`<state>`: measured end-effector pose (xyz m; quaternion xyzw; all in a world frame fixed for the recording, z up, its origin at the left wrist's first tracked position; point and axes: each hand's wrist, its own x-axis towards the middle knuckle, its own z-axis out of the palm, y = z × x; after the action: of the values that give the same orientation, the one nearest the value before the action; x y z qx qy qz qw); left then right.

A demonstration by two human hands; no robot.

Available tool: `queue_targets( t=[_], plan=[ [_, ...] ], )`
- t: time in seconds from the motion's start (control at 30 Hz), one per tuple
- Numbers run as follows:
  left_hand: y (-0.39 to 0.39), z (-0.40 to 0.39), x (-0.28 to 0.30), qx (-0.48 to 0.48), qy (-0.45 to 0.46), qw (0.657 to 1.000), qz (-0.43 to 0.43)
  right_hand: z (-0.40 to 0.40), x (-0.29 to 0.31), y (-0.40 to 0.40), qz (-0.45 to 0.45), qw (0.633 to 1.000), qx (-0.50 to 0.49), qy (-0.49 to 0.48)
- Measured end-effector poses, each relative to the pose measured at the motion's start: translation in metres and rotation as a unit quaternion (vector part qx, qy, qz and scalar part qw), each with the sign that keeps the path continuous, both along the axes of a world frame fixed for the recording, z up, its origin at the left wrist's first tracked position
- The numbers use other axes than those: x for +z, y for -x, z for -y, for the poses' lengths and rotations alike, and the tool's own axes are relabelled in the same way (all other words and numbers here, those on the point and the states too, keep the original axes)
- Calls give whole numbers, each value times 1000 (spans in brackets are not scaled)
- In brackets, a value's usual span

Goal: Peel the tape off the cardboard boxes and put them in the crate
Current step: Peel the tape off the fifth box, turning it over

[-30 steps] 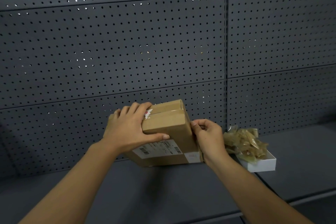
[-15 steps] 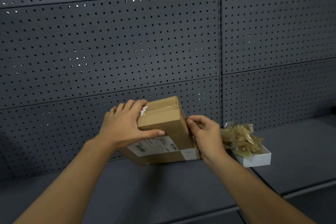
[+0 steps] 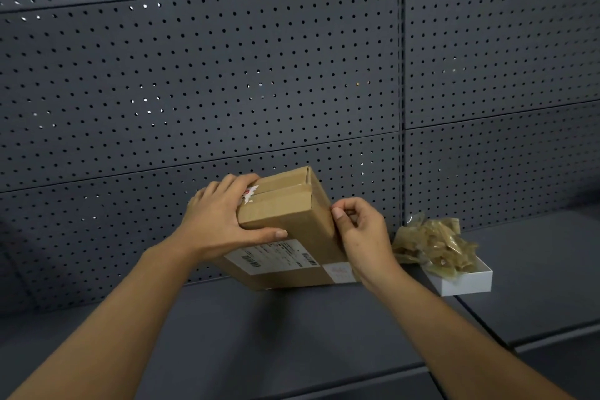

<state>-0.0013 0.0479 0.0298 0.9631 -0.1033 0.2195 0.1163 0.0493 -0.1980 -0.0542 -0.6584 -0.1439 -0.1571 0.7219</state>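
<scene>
Dark grey perforated panel wall (image 3: 227, 81) runs across the rear, with a vertical seam right of centre. A dark grey shelf surface (image 3: 292, 334) lies below it. At right, a shallow white tray (image 3: 467, 282) sits on the shelf

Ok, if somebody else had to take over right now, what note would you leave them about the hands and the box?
Left hand: grips the top left of the brown cardboard box, steadying it tilted on the dark grey shelf.
Right hand: fingers curled at the box's right edge, seemingly picking at the tape there; the tape itself is hard to see.
Done: a crumpled heap of peeled brownish tape sits in the small white tray to the right.
Left: finish peeling this box, then put it in the crate, which is out of view.
</scene>
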Motion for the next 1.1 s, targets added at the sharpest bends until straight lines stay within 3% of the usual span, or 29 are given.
queue_targets(
  t=[0.23,0.5,0.97,1.1],
  plan=[
    [-2,2,4,-15,-3,1000,-11,14,0,6,-10,997,68,-25],
    [-3,-13,10,-23,58,997,-39,27,-6,3,86,987,138,-5],
    [-6,-30,8,-43,101,993,-40,17,9,-10,245,960,66,116],
    [-7,-33,8,-42,107,993,-41,13,8,-12,260,958,64,103]
  ],
)
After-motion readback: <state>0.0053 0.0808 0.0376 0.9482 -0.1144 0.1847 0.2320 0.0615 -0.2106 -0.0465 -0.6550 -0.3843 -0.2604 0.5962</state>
